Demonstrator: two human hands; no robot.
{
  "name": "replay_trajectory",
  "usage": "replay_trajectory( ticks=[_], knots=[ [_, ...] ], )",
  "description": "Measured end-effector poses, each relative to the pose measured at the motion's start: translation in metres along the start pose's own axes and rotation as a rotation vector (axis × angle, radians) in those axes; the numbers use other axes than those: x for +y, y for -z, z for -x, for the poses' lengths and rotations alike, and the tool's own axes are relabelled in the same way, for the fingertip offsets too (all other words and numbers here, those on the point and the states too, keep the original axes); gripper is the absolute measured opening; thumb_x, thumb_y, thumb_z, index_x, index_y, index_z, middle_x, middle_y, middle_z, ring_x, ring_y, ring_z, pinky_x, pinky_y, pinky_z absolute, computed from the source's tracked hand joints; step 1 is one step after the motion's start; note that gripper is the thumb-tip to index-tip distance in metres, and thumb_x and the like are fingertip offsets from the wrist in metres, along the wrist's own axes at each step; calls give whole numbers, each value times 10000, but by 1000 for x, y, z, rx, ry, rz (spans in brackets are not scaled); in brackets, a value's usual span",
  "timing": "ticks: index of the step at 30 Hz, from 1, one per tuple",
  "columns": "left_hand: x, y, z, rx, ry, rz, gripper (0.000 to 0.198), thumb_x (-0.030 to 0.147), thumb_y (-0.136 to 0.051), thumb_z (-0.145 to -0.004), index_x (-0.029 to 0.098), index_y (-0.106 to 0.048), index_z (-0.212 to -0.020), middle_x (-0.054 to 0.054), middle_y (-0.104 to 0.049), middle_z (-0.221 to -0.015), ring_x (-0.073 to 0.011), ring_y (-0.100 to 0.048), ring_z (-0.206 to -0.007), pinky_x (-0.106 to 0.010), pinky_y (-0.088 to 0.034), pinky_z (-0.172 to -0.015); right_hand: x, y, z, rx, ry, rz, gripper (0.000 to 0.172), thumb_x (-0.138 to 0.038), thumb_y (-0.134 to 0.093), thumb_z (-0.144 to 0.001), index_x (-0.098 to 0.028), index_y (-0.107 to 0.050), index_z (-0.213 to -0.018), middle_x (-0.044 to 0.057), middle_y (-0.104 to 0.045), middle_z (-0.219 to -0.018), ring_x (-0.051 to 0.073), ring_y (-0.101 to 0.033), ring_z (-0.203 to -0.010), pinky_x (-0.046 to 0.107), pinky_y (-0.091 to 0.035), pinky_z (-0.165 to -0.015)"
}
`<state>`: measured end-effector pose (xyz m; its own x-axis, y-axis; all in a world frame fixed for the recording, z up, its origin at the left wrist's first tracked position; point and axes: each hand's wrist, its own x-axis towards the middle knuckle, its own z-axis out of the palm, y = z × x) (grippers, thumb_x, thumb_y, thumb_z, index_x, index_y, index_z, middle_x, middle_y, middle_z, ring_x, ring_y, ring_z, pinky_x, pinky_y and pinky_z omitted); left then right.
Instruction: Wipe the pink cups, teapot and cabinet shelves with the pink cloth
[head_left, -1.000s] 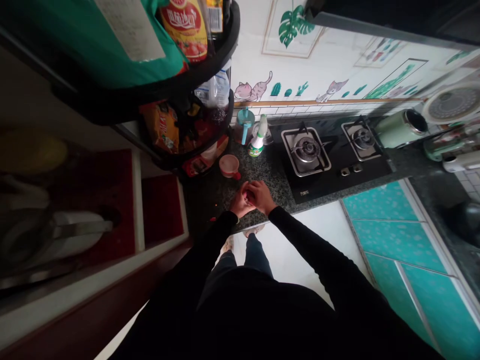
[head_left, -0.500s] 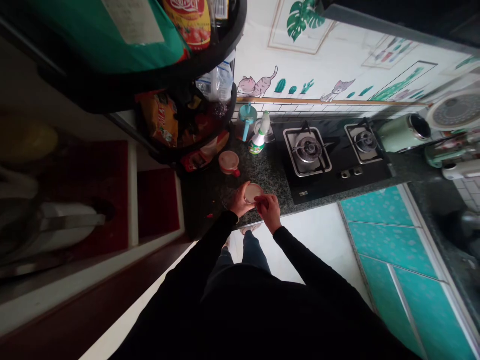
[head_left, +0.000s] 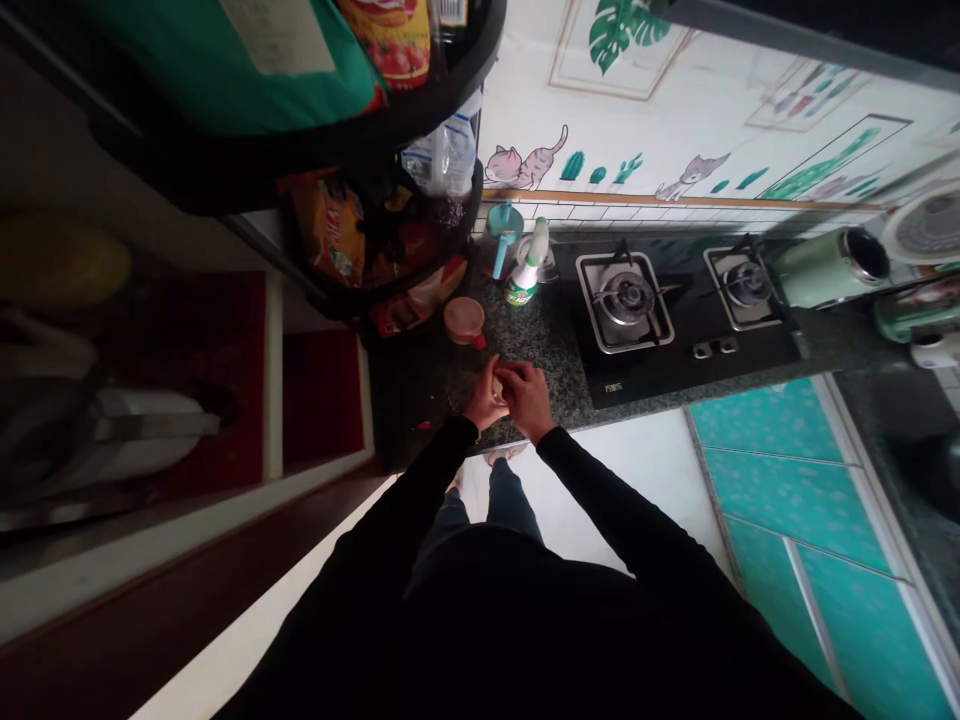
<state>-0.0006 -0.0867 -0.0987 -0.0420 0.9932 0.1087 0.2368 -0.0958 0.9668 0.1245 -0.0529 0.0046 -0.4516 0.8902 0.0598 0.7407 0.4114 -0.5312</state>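
Note:
Near the front edge of the dark speckled counter, both of my hands meet around a small round whitish container (head_left: 500, 391). My left hand (head_left: 482, 402) is closed around its left side. From the right, my right hand (head_left: 528, 396) is closed over its top, its fingers touching it and covering most of it. What kind of container this is cannot be made out. Just beyond my hands a pinkish round tub (head_left: 463, 318) with a red handle-like piece stands on the counter. A white spray bottle with a green label (head_left: 523, 283) stands farther back.
A blue-lidded jug (head_left: 503, 232) stands by the wall beside the bottle. On the right is a gas hob (head_left: 652, 370) with two burners. A black rack (head_left: 450, 110) loaded with food packets overhangs the counter at the left. Small red scraps (head_left: 424, 425) lie on the counter.
My right hand has moved left and over the container, covering its pale round top. The container now shows only partly between my hands. The whole view has shifted slightly.

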Motion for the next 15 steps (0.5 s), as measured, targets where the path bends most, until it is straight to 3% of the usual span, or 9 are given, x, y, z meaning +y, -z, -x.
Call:
replay_trajectory(
  ticks=[4,8,12,15],
  knots=[
    [-4,0,-1,-9,-59,-2,1145,212,-853,-666,235,-226,-1623,-139,-604,-1431,-297,-631,-1283,-522,-518,-1106,0,8,31,-110,139,-30,288,-209,-589,-1000,-215,-734,-1249,119,-663,-1323,250,-574,-1254,408,-416,-1042],
    [-2,1,-2,14,-27,-83,1210,323,-949,-594,193,-283,-1595,-168,-606,-1425,-349,-621,-1296,-543,-507,-1109,22,32,48,-185,170,-22,313,-118,-618,-947,-233,-755,-1204,96,-704,-1264,232,-632,-1146,395,-441,-985],
    [2,1,-3,14,-36,-98,1199,317,-965,-591,185,-307,-1584,-172,-615,-1420,-342,-611,-1310,-533,-493,-1128,37,50,26,-121,76,-9,316,-113,-612,-923,-256,-792,-1140,77,-707,-1205,236,-623,-1095,394,-448,-980],
    [0,1,-3,-8,-56,-60,1225,262,-946,-603,201,-252,-1610,-166,-599,-1452,-330,-601,-1331,-525,-490,-1136,26,39,-4,-53,-18,6,391,-126,-590,-926,-249,-755,-1259,98,-661,-1276,259,-581,-1172,401,-434,-1042]
  ],
)
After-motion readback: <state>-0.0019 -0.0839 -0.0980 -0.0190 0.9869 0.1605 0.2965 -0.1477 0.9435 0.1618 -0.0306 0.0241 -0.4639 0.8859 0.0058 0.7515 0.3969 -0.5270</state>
